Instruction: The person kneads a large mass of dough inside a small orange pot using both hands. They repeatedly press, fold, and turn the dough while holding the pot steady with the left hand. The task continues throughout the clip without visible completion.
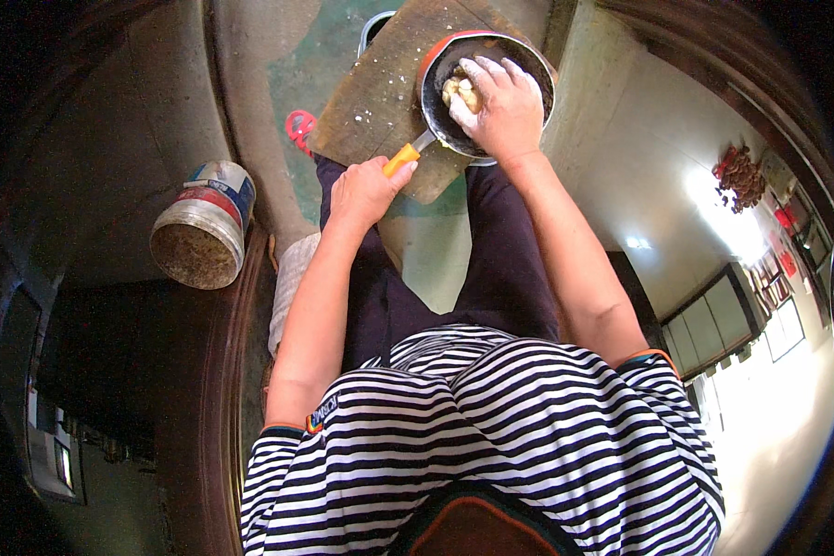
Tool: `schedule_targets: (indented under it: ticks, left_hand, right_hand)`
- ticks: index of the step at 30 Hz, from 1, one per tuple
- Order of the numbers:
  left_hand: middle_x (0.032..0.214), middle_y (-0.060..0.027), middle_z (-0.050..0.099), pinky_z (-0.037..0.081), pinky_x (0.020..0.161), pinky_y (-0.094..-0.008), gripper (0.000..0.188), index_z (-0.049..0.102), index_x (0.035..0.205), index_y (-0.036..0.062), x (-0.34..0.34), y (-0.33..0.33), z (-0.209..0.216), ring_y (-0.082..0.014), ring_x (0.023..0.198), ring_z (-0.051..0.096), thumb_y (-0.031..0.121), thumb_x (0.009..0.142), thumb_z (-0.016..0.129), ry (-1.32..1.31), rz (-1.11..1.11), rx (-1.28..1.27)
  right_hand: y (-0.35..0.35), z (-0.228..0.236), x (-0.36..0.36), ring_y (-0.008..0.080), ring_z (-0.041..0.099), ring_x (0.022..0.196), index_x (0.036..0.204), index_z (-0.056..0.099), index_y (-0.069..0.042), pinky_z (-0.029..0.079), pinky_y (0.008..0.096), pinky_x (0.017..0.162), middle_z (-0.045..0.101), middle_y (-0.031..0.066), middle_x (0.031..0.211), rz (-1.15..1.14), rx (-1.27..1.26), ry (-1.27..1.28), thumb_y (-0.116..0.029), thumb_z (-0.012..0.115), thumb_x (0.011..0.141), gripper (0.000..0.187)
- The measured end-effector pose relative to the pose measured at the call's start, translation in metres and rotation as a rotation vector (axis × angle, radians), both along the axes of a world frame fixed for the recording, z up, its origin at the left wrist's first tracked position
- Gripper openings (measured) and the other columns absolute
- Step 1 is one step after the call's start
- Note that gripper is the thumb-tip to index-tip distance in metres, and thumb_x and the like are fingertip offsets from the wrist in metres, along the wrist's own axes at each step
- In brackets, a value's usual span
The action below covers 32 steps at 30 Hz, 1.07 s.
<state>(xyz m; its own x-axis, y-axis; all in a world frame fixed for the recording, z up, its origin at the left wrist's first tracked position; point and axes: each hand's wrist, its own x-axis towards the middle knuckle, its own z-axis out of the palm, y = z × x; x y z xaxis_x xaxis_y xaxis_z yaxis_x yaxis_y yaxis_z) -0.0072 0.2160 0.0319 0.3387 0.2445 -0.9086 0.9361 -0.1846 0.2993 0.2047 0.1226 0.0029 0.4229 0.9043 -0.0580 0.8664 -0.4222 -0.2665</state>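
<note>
My left hand [362, 193] is closed round the yellow handle [401, 159] of a frying pan [428, 67], red outside and dark inside. The pan sits over the right part of a worn wooden board [366, 104], between my knees. Inside it, my right hand [508, 116], whitened with what looks like flour, presses on a pale yellowish lump of dough [455, 92]. The fingers curl over the lump and hide much of it. White crumbs dot the board to the left of the pan.
A dirty white, red and blue bucket [201, 227] stands at the left. Red loops [298, 127], like scissor handles, show by the board's left edge. Beyond the board, a round rim [369, 26] peeks out. A dark red bunch [739, 178] is at the far right.
</note>
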Motion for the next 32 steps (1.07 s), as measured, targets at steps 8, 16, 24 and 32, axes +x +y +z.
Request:
schedule_targets:
  ticks: [8,16,24,32]
  left_hand:
    - [0.090,-0.0242,0.068,0.050,0.078,-0.0509,0.061,0.069,0.099,0.0087,-0.001,-0.002,-0.003,-0.0421,0.091,0.065,0.066,0.087,0.050,0.009,-0.009,-0.023]
    - [0.089,-0.0247,0.068,0.049,0.079,-0.0515,0.061,0.069,0.099,0.0084,0.002,0.001,-0.005,-0.0429,0.090,0.064,0.065,0.088,0.049,-0.013,-0.014,-0.028]
    - [0.088,-0.0238,0.068,0.050,0.077,-0.0510,0.060,0.070,0.096,0.0086,0.000,-0.005,-0.008,-0.0424,0.088,0.065,0.065,0.087,0.050,0.019,0.002,-0.075]
    - [0.091,-0.0247,0.068,0.050,0.079,-0.0498,0.059,0.071,0.105,0.0108,0.002,-0.043,-0.005,-0.0418,0.092,0.065,0.064,0.087,0.052,0.034,0.199,-0.072]
  right_hand:
    - [0.006,-0.011,0.003,0.0310,0.055,0.116,0.109,0.069,-0.023,0.041,0.0478,0.100,0.064,0.0028,0.120,-0.044,0.043,0.037,-0.032,0.077,0.062,0.048]
    - [0.030,-0.028,0.013,0.0287,0.061,0.094,0.100,0.068,-0.017,0.046,0.0430,0.084,0.065,0.0070,0.099,-0.132,-0.134,0.016,-0.039,0.075,0.063,0.044]
    - [0.033,-0.047,0.027,0.0305,0.067,0.075,0.092,0.070,-0.015,0.054,0.0424,0.068,0.069,0.0094,0.085,-0.091,-0.159,0.113,-0.046,0.074,0.066,0.041]
    - [0.032,-0.055,0.035,0.0325,0.067,0.077,0.095,0.072,-0.017,0.054,0.0431,0.070,0.070,0.0119,0.085,0.035,-0.169,0.176,-0.045,0.070,0.071,0.038]
